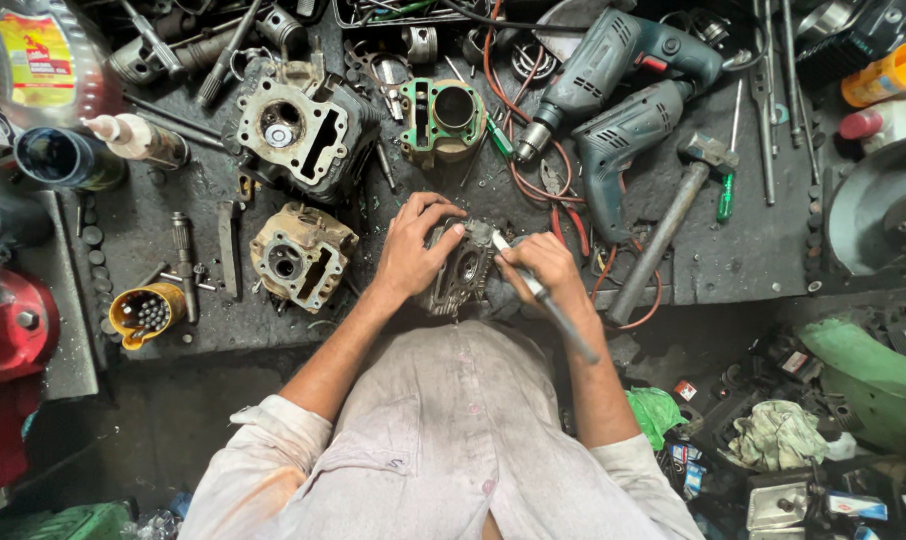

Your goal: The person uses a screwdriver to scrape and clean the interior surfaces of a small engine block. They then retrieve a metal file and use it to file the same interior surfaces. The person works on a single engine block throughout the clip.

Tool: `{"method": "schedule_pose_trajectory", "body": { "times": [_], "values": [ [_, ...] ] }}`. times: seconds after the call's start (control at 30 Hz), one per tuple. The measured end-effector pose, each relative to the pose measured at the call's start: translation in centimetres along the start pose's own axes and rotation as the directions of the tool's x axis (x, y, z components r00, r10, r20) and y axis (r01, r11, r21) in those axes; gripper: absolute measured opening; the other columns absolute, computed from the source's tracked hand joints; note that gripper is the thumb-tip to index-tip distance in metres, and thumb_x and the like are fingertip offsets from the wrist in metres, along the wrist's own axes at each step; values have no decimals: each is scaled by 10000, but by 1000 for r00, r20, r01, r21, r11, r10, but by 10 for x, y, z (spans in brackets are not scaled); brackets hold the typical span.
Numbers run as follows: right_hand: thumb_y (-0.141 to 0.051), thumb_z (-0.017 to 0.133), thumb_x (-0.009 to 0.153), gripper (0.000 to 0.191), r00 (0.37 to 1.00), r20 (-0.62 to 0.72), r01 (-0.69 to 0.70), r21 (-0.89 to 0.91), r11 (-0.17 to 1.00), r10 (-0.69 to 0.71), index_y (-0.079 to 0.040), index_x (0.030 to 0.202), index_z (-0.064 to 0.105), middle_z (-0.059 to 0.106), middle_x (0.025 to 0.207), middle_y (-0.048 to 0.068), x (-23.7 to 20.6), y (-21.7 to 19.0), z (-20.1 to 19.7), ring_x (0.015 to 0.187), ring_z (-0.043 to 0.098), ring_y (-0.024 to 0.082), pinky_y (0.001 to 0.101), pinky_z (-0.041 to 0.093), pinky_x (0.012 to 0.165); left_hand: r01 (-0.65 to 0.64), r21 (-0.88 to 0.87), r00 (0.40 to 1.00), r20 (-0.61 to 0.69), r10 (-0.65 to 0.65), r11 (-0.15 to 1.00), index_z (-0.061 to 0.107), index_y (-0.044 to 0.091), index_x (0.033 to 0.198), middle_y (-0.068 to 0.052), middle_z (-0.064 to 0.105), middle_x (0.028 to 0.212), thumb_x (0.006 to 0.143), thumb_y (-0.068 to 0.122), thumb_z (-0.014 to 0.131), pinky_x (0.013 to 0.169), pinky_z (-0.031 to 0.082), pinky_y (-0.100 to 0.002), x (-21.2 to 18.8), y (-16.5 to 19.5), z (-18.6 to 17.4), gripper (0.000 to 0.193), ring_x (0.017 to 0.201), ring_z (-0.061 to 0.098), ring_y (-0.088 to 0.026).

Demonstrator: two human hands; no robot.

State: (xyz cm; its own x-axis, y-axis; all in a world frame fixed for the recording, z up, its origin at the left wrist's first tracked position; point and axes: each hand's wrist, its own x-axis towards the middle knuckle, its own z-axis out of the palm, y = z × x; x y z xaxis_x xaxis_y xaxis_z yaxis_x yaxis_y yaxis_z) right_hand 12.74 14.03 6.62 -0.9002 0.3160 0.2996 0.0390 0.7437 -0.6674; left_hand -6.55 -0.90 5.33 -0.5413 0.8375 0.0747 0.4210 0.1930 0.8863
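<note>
Left hand (410,248) clamps around the dark engine part (460,272) at the counter (733,260) edge; right hand (545,268) grips a slim metal tool (553,305), tip touching the part. Hammer (668,225) lies just right.

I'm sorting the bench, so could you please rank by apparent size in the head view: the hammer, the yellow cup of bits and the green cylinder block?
1. hammer, clearly longest.
2. green cylinder block.
3. yellow cup of bits, looking only slightly smaller than the block, so that order is unsure.
</note>
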Motion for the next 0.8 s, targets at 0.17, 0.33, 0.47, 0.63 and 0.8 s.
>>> {"method": "schedule_pose_trajectory", "body": {
  "times": [0.17, 0.33, 0.47, 0.63, 0.8],
  "values": [
    [-89, 800, 836, 148, 997, 55, -53, 86, 995, 48, -40, 800, 666, 639, 728, 87, 2, -4, -7, 687, 614, 243, 381, 469, 683, -29, -16, 999, -19, 29, 999, 741, 111, 1109, -98, 619, 1215, 938, 293, 685, 1024, 454, -440, 0, 1, -1, 256, 1204, 595, -298],
    [-88, 800, 824, 171, 989, 123, -96, 130, 987, 80, -34, 789, 641, 657, 753, 91, 0, -5, -4, 702, 633, 262, 365, 487, 685, -6, -22, 1000, -6, 6, 1000, 747, 116, 1110, -97, 625, 1209, 930, 281, 686, 1027, 449, -442, 0, 0, 0, 251, 1188, 598, -301],
    [-69, 792, 857, 135, 998, -25, -64, -66, 996, 62, -17, 830, 671, 670, 760, 102, 0, -1, -5, 700, 632, 281, 387, 466, 690, -21, -26, 1000, -12, 21, 999, 740, 112, 1116, -102, 619, 1211, 936, 279, 690, 1029, 455, -437, 0, -1, -1, 251, 1192, 595, -307],
    [-105, 794, 853, 135, 983, 163, -120, 197, 973, 88, -62, 814, 672, 693, 745, 51, 1, -2, -7, 720, 654, 247, 371, 494, 717, -19, -26, 1000, -15, 18, 999, 743, 112, 1110, -102, 624, 1208, 933, 276, 691, 1023, 455, -437, 0, 0, -1, 246, 1195, 599, -304],
    [-118, 813, 827, 157, 994, 103, -31, 20, 999, 29, -43, 811, 676, 636, 760, 97, 5, -10, -2, 716, 604, 278, 390, 477, 684, -29, -31, 999, -17, 28, 999, 740, 111, 1109, -99, 624, 1217, 939, 279, 688, 1020, 459, -435, 0, -1, 0, 245, 1205, 599, -299]
  ]
}}
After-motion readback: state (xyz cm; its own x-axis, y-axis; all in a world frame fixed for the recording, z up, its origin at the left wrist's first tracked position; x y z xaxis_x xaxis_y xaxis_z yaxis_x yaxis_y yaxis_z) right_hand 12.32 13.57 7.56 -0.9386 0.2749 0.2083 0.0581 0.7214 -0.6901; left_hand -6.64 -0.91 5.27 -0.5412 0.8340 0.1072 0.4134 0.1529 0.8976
